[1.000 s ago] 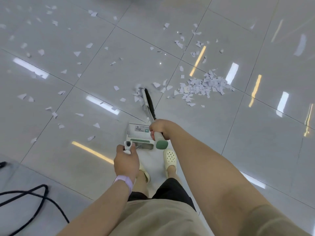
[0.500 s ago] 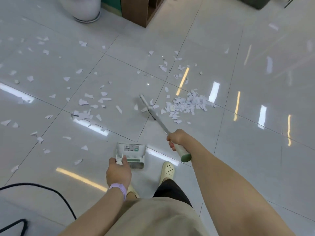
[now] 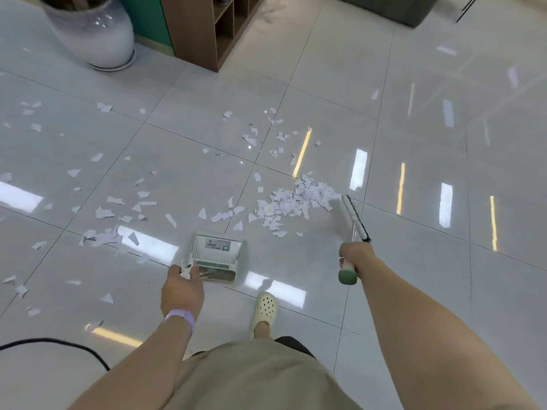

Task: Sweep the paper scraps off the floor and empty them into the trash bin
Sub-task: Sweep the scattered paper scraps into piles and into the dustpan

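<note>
Right hand [image 3: 353, 255] wrapped around the broom [image 3: 350, 223] handle near its green end cap, fingers curled tight on the shaft. Broom head sits just ahead of that hand, bristles on the floor [image 3: 414, 261], touching the right edge of the main scrap pile [image 3: 296, 199]. Pile lies ahead and to the left of the right hand, dense (small white torn bits, overlapping).

Left hand [image 3: 182, 287] holds the top of the dustpan handle [image 3: 186, 269], fingers curled around it; exact finger contact partly hidden by the back of the hand. Dustpan [image 3: 216, 254] stands on the floor just ahead of the left hand, mouth facing the pile, a few loose scraps between pan and pile. Purple wristband [image 3: 182, 318] on the left wrist.

More loose scraps [image 3: 103, 213] scattered ahead and far left of the left hand, well apart from the pile. Cream clog [image 3: 264, 310] on the floor between the two hands, nearer the body. Black cable [image 3: 74, 347] to the left of the left forearm. Large white vase [image 3: 94, 34] and wooden shelf unit [image 3: 207, 28] far ahead of the left hand. Trash bin not visible.
</note>
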The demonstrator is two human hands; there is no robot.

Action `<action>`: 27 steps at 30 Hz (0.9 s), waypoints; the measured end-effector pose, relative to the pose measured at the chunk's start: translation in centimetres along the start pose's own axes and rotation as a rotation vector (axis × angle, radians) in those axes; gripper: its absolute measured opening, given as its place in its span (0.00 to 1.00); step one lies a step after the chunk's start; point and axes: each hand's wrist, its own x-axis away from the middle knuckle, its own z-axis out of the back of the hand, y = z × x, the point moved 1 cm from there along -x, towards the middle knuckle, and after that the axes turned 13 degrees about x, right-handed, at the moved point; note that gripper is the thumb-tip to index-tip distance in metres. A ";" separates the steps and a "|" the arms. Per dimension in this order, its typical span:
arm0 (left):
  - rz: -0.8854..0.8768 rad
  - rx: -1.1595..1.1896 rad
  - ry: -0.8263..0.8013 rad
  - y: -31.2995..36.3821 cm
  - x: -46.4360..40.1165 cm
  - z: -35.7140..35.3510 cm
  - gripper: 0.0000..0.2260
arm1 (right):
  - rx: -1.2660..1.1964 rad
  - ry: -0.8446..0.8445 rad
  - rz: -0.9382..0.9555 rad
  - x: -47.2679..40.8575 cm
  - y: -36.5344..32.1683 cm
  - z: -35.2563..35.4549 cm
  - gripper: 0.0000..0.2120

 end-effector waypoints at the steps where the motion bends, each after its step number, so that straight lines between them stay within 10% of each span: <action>1: 0.004 -0.017 -0.002 0.6 -0.2 -1.2 0.15 | -0.033 -0.004 -0.018 -1.0 -0.3 0.7 0.04; 11: 0.057 -0.137 0.146 4.9 -5.1 -4.7 0.16 | -0.087 -0.357 -0.241 -5.7 -3.0 -2.3 0.04; 17: 0.079 -0.200 0.198 4.5 -5.1 -3.1 0.16 | 0.296 -0.640 0.006 0.7 -8.8 -11.7 0.07; 27: 0.113 -0.251 0.221 4.9 -6.0 -3.5 0.17 | 0.068 -1.060 -0.066 5.5 -17.6 -18.6 0.08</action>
